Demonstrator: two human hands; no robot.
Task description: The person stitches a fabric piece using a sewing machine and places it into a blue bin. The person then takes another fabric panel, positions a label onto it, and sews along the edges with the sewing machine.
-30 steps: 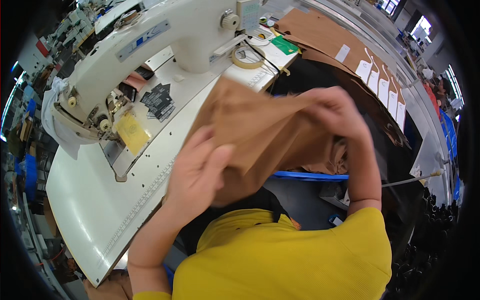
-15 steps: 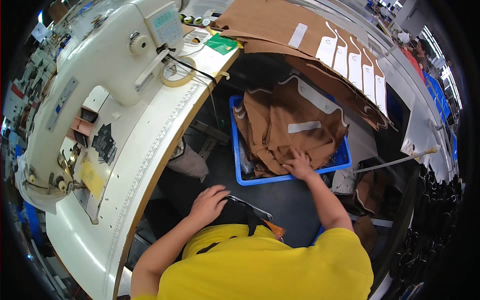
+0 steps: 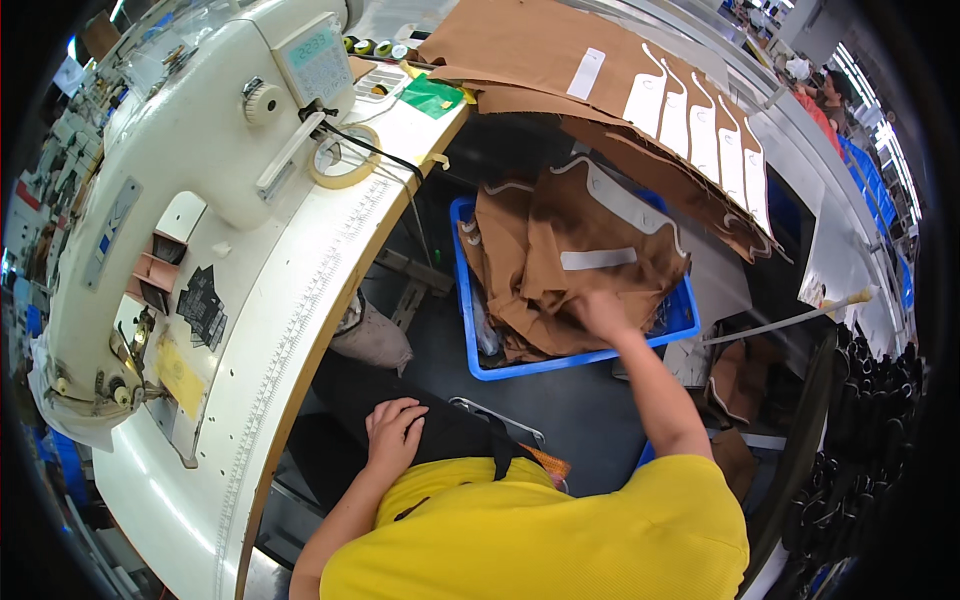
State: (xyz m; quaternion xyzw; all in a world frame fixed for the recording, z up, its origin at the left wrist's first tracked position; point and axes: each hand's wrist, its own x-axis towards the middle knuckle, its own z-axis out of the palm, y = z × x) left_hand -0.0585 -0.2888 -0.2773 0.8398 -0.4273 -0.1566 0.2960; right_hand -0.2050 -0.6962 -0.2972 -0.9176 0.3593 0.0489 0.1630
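Note:
Brown fabric pieces [image 3: 545, 225] lie heaped in a blue plastic basket [image 3: 545, 367], the top one bearing a white curved patch [image 3: 625, 207] and a white strip [image 3: 598, 257]. My right hand [image 3: 603, 318] reaches into the basket and touches the near part of the top piece, beside a raised fold. Motion and cloth blur its fingers, so their grip is unclear. My left hand [image 3: 395, 435] rests on my dark-clad thigh with fingers stretched out, holding nothing.
On the left stands a white sewing machine [image 3: 215, 110] on a curved-edge table [image 3: 300, 330], with a tape roll [image 3: 345, 160] near the edge. A stack of brown panels [image 3: 520, 50] overhangs beyond the basket. A metal rod [image 3: 780, 318] juts out at right.
My left hand has come down and left onto my thigh. My right hand has pushed a little farther into the brown fabric, and a fold has risen beside it.

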